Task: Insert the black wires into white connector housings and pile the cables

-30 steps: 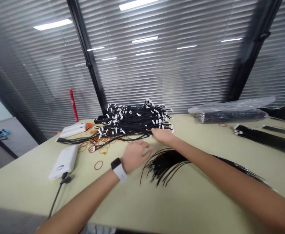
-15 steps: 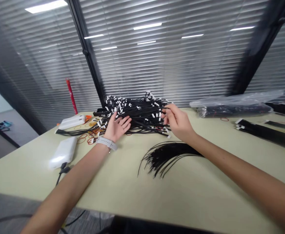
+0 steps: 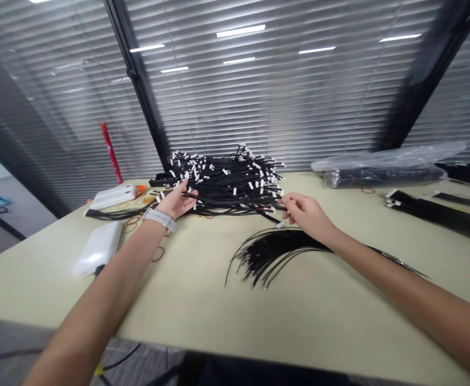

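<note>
Pale tabletop (image 3: 299, 321) carries a heap of thin black wires (image 3: 227, 185) near its far edge, likely light and tangly, best taken by their white tips (image 3: 262, 185). Left hand (image 3: 176, 201) lies open against the heap; right hand (image 3: 305, 214) curls at its edge, grip unclear.

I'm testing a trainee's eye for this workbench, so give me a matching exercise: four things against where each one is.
Things:
1. left hand
2. right hand
3. white smartwatch
4. white power bank

Places:
A. on the left wrist
B. against the near left edge of the black wire pile
C. on the tabletop, left of the left forearm
D. fingertips at the pile's right end, above the fanned black wires

Pairs: 1-B, 2-D, 3-A, 4-C
</note>
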`<state>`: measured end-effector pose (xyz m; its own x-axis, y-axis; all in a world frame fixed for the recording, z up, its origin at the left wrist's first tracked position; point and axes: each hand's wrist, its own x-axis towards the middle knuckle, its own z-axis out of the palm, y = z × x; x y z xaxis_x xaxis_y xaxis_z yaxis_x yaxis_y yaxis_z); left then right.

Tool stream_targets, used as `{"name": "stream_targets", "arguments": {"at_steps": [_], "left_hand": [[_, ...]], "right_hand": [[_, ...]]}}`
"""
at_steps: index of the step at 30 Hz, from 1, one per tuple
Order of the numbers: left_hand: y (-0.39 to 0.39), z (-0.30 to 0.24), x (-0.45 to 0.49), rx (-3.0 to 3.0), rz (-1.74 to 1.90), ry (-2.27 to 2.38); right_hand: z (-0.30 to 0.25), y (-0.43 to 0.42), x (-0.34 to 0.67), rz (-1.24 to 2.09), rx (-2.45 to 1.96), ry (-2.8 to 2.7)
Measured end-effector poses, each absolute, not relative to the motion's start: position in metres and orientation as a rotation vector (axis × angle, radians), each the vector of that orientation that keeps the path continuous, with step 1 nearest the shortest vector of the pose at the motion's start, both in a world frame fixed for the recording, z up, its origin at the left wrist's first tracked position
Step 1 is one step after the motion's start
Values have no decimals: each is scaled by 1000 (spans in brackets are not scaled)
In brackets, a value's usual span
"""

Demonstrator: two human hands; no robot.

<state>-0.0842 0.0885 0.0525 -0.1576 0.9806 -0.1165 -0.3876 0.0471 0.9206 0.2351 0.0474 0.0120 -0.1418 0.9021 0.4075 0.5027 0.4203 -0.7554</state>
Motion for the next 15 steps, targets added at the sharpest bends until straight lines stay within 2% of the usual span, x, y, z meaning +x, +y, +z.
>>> {"name": "stream_targets", "arguments": {"at_steps": [7, 11, 15], "left_hand": [[64, 45, -65, 1121, 1110, 1284], [46, 27, -34, 1322, 960, 1295], [34, 13, -9, 1445, 991, 1281]], "right_hand": [[19, 67, 279, 512, -1459, -1600], [14, 73, 312, 300, -1656, -1615], [24, 55, 302, 105, -1590, -1802]]}}
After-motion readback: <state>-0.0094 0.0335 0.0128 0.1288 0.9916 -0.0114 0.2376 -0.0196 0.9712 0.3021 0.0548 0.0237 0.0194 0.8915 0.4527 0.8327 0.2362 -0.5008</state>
